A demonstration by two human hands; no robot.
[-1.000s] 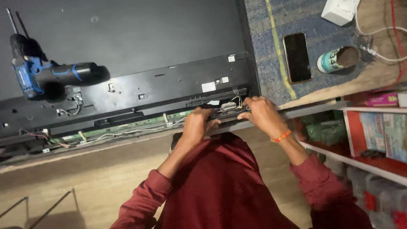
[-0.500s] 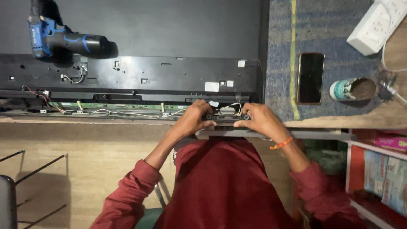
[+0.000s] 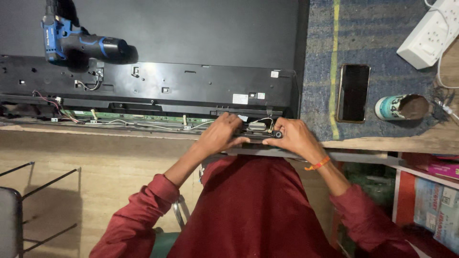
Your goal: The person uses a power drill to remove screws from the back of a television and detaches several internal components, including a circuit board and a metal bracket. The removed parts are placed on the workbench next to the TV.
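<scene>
Both hands, left hand (image 3: 221, 134) and right hand (image 3: 292, 137), stay clamped on small black oblong speaker module (image 3: 258, 132) at near edge of opened black flat-panel television (image 3: 153, 91); grip unchanged, only view shifted.

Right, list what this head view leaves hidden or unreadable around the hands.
- Small black part: largely covered by the left hand and right hand.
- Both hands' fingertips: curled out of sight.
- White power strip: cut off by the top-right edge.
- Wiring along the panel's lower edge: too small to trace.

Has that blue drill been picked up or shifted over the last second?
No. The blue drill lies on the same spot of the black back panel, just above the small wire bundle; only the camera view shifted.
</scene>
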